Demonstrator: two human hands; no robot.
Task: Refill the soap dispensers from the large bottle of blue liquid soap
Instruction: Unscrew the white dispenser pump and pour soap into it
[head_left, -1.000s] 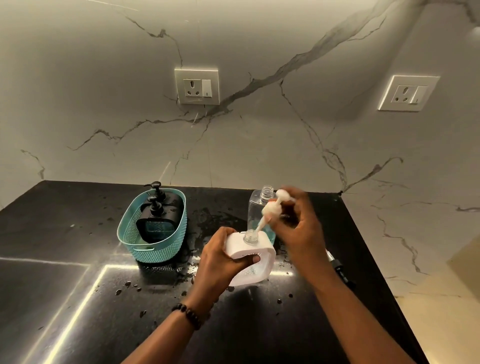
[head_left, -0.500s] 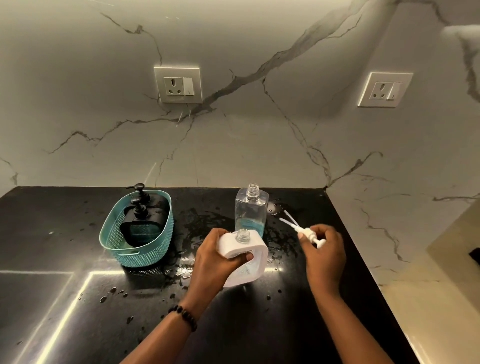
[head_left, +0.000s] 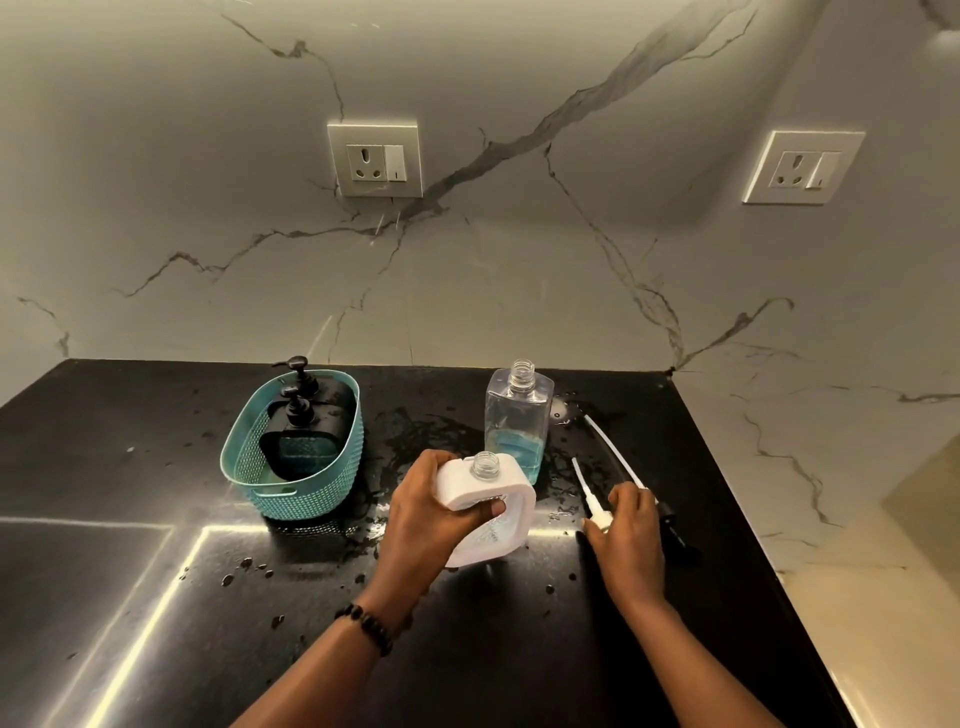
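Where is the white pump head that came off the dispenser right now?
In the head view the white pump head is low on the black counter, under the right hand, right of the white dispenser.

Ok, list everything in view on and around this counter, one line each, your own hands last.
white dispenser: one, white, uncapped, counter centre
clear bottle: one, clear with blue soap low inside, uncapped, behind white dispenser
white pump: one, white, right of white dispenser
second pump tube: one, white, lying right of clear bottle
basket: one, teal, counter left
black dispensers: two, black, inside basket
sockets: two, white, on marble wall
counter: one, black, wet
left hand: grips white dispenser
right hand: holds white pump
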